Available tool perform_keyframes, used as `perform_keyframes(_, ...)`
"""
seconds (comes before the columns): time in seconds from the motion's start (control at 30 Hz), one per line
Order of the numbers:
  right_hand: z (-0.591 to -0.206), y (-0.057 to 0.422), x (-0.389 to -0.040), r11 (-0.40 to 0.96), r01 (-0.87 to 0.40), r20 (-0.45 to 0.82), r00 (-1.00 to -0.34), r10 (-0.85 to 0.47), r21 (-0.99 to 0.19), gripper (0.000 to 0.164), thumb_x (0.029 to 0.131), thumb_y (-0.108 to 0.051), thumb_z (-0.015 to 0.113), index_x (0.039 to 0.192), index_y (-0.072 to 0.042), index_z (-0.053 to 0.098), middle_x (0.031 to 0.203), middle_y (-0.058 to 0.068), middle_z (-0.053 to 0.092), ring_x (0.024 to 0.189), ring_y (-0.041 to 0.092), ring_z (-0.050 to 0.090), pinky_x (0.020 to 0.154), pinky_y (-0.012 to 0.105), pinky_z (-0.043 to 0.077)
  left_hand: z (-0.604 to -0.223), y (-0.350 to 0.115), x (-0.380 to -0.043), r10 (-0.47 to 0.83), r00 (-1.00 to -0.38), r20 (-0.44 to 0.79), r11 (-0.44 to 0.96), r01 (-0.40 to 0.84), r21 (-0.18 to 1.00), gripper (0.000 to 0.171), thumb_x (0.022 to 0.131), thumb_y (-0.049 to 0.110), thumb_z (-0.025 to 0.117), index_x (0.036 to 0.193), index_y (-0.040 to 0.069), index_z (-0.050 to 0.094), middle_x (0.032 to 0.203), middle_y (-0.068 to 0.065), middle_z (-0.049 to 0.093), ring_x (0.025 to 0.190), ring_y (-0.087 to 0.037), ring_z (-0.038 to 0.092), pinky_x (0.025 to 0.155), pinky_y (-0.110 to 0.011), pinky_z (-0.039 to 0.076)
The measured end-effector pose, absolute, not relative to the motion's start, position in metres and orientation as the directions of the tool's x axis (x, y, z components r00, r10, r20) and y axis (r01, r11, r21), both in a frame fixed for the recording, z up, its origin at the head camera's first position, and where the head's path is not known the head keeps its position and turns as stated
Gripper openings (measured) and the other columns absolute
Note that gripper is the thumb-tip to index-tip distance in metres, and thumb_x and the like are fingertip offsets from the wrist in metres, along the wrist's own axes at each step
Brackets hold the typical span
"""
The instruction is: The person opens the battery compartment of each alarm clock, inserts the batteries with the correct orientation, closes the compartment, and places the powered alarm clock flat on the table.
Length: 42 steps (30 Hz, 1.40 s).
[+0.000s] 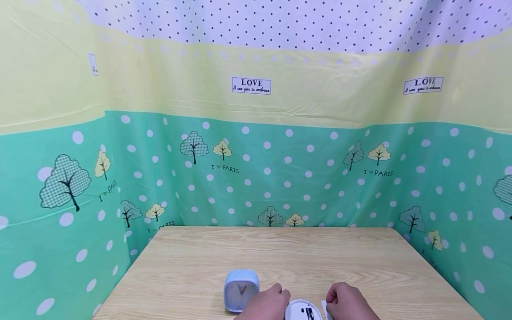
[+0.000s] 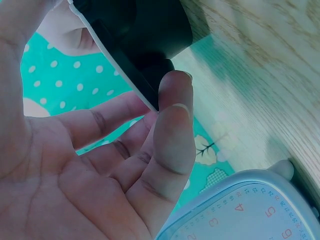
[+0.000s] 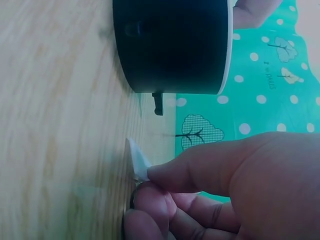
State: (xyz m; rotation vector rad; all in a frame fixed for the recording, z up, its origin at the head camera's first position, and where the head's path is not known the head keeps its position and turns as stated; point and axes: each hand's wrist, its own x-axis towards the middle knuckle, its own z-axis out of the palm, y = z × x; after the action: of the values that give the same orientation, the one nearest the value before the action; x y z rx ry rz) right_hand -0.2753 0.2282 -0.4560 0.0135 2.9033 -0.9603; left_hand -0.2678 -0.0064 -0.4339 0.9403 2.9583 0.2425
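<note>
A round device [image 1: 302,310] with a white top, a dark slot in that top and black sides stands at the table's front. My left hand [image 1: 267,306] holds it at its left edge; in the left wrist view curled fingertips [image 2: 172,125] press its black side [image 2: 145,30] by the thin white rim. Just right of the device, my right hand [image 1: 349,302] pinches a small thin white piece [image 3: 138,161] between thumb and finger, low over the wood. The black body [image 3: 172,47] is apart from that piece, and a small black tab [image 3: 158,104] sticks out from it.
A light-blue alarm clock [image 1: 241,291] stands upright left of my left hand. Under everything lies a wood-grain table [image 1: 280,249]. A green and yellow patterned curtain [image 1: 256,178] hangs around its back and sides.
</note>
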Motion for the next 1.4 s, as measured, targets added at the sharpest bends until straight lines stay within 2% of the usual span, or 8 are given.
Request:
perform_keyframes(0.33,-0.458,0.231,-0.277,0.809,0.008,-0.057,-0.998,-0.031,-0.588,0.009,0.073,-0.006,0.068,0.075,-0.01,0.061,0.065,0.0,0.054,0.062,0.014,0.051,0.058,0.029,0.041,-0.434,-0.006,-0.269,0.577,-0.817,0.013,0.804,0.571,0.163,0.045,0.075,0.046,0.074,0.107,0.017,0.063,0.089,0.005,0.053,0.07,-0.004,0.051,0.061,-0.023,0.048)
perform_keyframes(0.7,-0.456,0.23,-0.278,0.774,0.074,-0.094,-0.995,0.018,-0.629,0.008,0.074,-0.008,0.07,0.078,-0.009,0.063,0.067,0.002,0.055,0.063,0.015,0.051,0.059,0.03,0.042,-0.435,-0.005,-0.269,0.565,-0.825,0.003,0.812,0.557,0.175,0.047,0.074,0.047,0.075,0.108,0.017,0.063,0.09,0.004,0.054,0.071,-0.004,0.051,0.062,-0.024,0.048)
perform_keyframes(0.97,-0.452,0.233,-0.274,0.785,0.02,-0.02,-1.0,0.01,-0.619,0.009,0.07,-0.008,0.069,0.075,-0.01,0.062,0.067,0.0,0.055,0.064,0.015,0.051,0.059,0.029,0.042,-0.436,-0.005,-0.268,0.556,-0.831,0.024,0.817,0.551,0.171,0.046,0.073,0.046,0.076,0.106,0.017,0.064,0.088,0.004,0.053,0.07,-0.005,0.051,0.06,-0.024,0.047)
perform_keyframes(1.4,-0.44,0.228,-0.271,0.737,0.093,-0.089,-0.995,0.045,-0.67,0.009,0.072,-0.009,0.07,0.078,-0.009,0.063,0.07,0.002,0.057,0.066,0.016,0.052,0.061,0.03,0.044,-0.436,-0.006,-0.271,0.566,-0.824,0.011,0.805,0.555,0.208,0.048,0.073,0.049,0.076,0.107,0.017,0.063,0.088,0.005,0.053,0.069,-0.004,0.051,0.06,-0.023,0.047)
